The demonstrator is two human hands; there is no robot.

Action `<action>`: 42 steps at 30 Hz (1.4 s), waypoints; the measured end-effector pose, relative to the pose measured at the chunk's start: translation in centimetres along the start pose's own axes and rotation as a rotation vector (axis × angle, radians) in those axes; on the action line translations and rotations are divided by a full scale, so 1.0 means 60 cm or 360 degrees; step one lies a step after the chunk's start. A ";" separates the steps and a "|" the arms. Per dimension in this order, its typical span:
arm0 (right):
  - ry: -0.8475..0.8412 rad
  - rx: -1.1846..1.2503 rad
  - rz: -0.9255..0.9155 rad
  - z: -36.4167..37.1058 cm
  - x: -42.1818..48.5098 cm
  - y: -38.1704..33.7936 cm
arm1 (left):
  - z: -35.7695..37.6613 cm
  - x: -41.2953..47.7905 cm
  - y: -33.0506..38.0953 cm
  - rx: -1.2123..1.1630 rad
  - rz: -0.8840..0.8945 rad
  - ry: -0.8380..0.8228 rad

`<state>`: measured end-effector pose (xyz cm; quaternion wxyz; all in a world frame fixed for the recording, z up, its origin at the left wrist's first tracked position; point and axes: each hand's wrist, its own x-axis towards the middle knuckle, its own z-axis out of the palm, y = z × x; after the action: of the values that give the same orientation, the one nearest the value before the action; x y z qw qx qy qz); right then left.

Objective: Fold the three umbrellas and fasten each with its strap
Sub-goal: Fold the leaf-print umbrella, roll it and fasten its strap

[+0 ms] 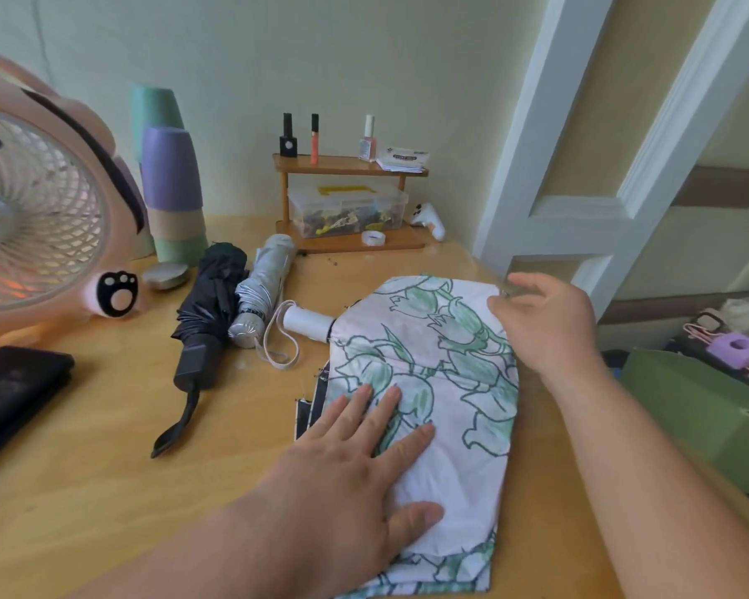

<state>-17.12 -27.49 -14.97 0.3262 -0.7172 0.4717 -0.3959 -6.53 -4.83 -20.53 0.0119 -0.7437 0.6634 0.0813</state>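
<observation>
Three umbrellas are lying on the wooden desk. The floral umbrella, white with green flower print, is lying nearest, its canopy spread flat and loose, not rolled. Its white handle is sticking out at the left end, with a cream wrist loop trailing onto the desk. A dark lining is showing at the canopy's left edge.

The left hand is pressing down on the canopy, fingers straight and spread, palm flat. The right hand is sitting at the canopy's far right corner, fingers loosely bent, thumb touching the fabric. It is blurred, so I cannot tell whether it is pinching the edge.

Left of the handle, the silver umbrella and the black umbrella are lying side by side, touching, both collapsed. Their canopies are looking bunched. The black one's strap is hanging loose toward the camera.

A pink fan is standing at far left, with stacked cups behind the umbrellas. A small wooden shelf against the wall is carrying three cosmetic bottles, a clear plastic box and a tape roll. A green box is sitting at right.
</observation>
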 end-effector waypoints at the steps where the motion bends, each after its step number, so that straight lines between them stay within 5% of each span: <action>1: -0.0012 0.0044 0.0003 0.003 0.001 0.002 | 0.000 0.001 0.000 0.0003 0.0002 -0.0009; 11: 0.0211 0.0691 0.0057 -0.011 -0.041 -0.039 | 0.000 -0.003 -0.001 0.0067 0.0004 -0.0029; 16: 0.0046 0.0779 -0.0049 -0.066 -0.143 -0.062 | -0.003 -0.007 0.001 0.0072 -0.0008 -0.0021; 27: -0.0240 0.0464 -0.0006 -0.047 -0.286 0.041 | -0.013 -0.030 0.007 -0.0048 0.0065 0.0212; 35: -0.0262 0.0221 -0.0023 -0.041 -0.289 0.053 | -0.115 -0.093 -0.035 -0.0311 -0.0093 -0.0269; 39: -0.0285 0.0075 -0.0036 -0.039 -0.291 0.054 | -0.130 -0.090 -0.066 -0.1102 -0.0548 0.0402; 42: -0.0339 0.0055 -0.0038 -0.041 -0.292 0.053 | -0.104 -0.090 -0.053 -0.2048 -0.0553 0.0520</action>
<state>-24.85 -12.41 -21.04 0.3822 -0.7550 0.4189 -0.3293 -3.30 0.11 -13.94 -0.5197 -0.7011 0.3475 0.3429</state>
